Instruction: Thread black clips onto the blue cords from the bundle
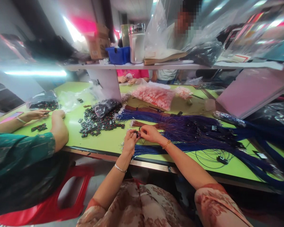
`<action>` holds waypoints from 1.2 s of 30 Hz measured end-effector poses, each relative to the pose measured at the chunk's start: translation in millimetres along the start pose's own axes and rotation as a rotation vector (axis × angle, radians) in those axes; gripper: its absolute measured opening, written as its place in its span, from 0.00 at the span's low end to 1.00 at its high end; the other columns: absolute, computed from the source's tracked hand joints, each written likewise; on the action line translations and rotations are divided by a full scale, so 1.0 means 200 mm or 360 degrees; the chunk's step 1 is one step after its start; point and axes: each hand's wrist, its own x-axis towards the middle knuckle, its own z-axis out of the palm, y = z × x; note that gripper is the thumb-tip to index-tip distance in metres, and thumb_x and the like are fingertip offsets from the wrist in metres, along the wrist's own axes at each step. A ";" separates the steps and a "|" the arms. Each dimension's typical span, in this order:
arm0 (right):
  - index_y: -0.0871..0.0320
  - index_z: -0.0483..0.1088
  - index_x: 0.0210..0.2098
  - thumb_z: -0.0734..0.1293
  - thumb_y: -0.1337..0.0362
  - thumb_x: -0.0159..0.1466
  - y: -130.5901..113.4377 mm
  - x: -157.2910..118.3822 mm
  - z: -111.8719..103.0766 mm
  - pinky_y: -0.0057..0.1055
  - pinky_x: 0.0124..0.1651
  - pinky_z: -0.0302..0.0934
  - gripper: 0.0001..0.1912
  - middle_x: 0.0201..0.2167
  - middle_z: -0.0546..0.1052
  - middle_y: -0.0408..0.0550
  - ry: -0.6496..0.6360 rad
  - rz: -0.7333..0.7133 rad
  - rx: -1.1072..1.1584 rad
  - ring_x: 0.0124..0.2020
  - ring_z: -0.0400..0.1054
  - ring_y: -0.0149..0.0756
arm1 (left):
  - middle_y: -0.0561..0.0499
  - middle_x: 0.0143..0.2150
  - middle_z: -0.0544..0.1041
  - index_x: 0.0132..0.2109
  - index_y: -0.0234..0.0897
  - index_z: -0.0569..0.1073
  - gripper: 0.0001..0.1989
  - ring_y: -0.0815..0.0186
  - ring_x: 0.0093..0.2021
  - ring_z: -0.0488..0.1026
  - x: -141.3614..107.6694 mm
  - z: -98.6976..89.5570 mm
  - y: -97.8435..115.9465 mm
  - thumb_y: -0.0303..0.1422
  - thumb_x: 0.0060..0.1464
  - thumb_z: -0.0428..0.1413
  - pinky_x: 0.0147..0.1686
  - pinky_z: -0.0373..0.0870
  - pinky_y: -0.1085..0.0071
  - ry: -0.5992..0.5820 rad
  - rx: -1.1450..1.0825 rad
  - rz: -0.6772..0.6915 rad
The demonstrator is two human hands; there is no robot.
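Note:
Close together above the front of the green table, my left hand point(129, 141) and my right hand point(151, 133) meet fingertip to fingertip. My left hand pinches a small black connector housing point(138, 134). The right fingers are closed at its other side on a thin dark wire, whose loop shows just below. Long bundles of blue wires point(149, 149) and brown wires point(144, 124) with pale metal ends lie under and behind my hands. To the left, a heap of small black connector housings point(94, 123) with some red on them is spread across the table.
A co-worker's arm point(59, 127) is at the left, beside a red stool point(78, 186). Behind the wires lies a bag of pink pieces point(153, 94). A shelf point(132, 66) spans above, carrying a blue bin point(118, 55) and a jar point(137, 44). People are across the table.

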 end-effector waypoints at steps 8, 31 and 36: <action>0.60 0.65 0.24 0.62 0.68 0.59 0.02 0.00 0.00 0.25 0.29 0.47 0.08 0.23 0.70 0.42 -0.0044 0.0005 0.0092 0.24 0.57 0.27 | 0.52 0.34 0.73 0.39 0.36 0.68 0.16 0.68 0.37 0.73 0.00 0.04 -0.03 0.33 0.43 0.63 0.48 0.70 0.60 0.0005 0.0060 0.0031; 0.59 0.71 0.28 0.64 0.63 0.59 0.08 -0.06 -0.18 0.25 0.31 0.53 0.07 0.24 0.74 0.43 0.0283 0.0167 0.0049 0.25 0.63 0.29 | 0.40 0.54 0.72 0.54 0.37 0.66 0.25 0.57 0.56 0.68 0.02 0.10 -0.07 0.43 0.52 0.57 0.57 0.61 0.60 -0.0036 0.0594 0.0239; 0.62 0.70 0.27 0.65 0.62 0.55 0.45 0.08 -0.47 0.26 0.33 0.59 0.08 0.23 0.72 0.43 0.1179 0.0590 0.0405 0.25 0.63 0.28 | 0.30 0.67 0.54 0.63 0.27 0.58 0.41 0.43 0.69 0.45 -0.02 0.02 -0.15 0.44 0.46 0.60 0.65 0.39 0.49 -0.0285 0.1866 0.0560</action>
